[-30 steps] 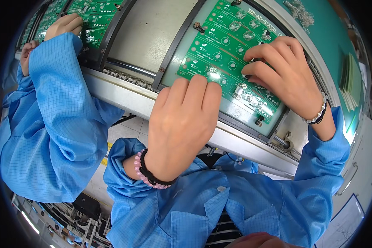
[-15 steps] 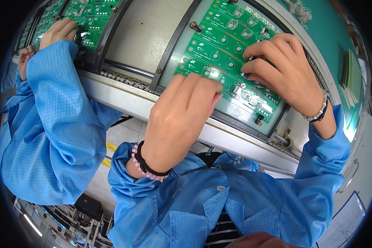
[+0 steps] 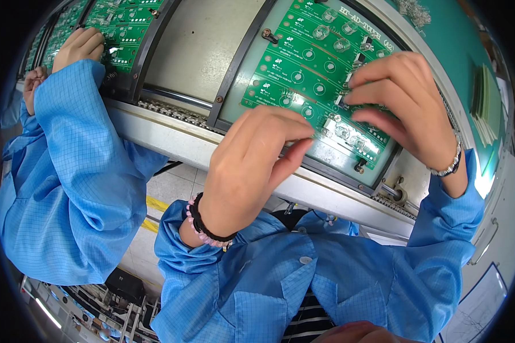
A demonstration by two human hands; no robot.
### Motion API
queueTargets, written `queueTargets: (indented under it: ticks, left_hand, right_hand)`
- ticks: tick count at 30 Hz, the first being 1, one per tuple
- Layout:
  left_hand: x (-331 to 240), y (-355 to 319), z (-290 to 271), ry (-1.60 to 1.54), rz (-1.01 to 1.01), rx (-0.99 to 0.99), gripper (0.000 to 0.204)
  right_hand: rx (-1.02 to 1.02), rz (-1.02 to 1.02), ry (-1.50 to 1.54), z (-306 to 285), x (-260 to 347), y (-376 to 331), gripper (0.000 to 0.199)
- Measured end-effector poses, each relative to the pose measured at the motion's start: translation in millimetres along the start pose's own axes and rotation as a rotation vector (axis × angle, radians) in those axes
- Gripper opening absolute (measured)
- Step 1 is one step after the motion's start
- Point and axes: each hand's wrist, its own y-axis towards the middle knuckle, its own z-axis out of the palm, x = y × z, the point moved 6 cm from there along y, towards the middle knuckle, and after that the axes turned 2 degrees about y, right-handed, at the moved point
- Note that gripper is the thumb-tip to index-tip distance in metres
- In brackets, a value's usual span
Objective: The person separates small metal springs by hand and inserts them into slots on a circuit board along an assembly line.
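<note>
Conveyor rail [image 3: 171, 134], green circuit board [image 3: 303, 68] lengthwise up-right, both hands [image 3: 252, 166] [image 3: 403, 103] atop.

Head view, close above circuit board [image 3: 315, 74]

A long pale metal conveyor rail [image 3: 171, 137] with a roller chain along its edge runs slantwise across the view, carrying black-framed pallets. Between two pallets lies a plain grey-beige panel [image 3: 203, 43]. Beyond the line sits a teal-green counter [image 3: 458, 51] with a stack of pale green boards [image 3: 486, 103] near its far edge. Below the rail shows a light tiled floor [image 3: 171, 186] marked by a yellow stripe [image 3: 154, 204]. At lower left stands a dark metal rack [image 3: 91, 300]. Bright light glares at the right.
</note>
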Motion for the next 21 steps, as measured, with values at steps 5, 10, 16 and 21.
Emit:
queueTargets:
  ticks: [5,10,16,21]
  left_hand:
    - [-2,-1,11,-0.500,-0.219,0.108,0.030]
    - [-11,6,19,-0.580,-0.232,0.156,0.033]
    - [-19,8,16,-0.477,-0.093,0.091,0.038]
    - [-34,5,6,-0.286,0.077,0.063,0.036]
  right_hand:
    - [-0.068,0.083,0.425,0,16,-11,0.031]
    - [-0.181,0.097,0.654,4,16,-21,0.029]
    - [-0.261,0.140,0.897,11,15,-27,0.025]
    - [-0.265,0.270,1.147,17,17,-27,0.019]
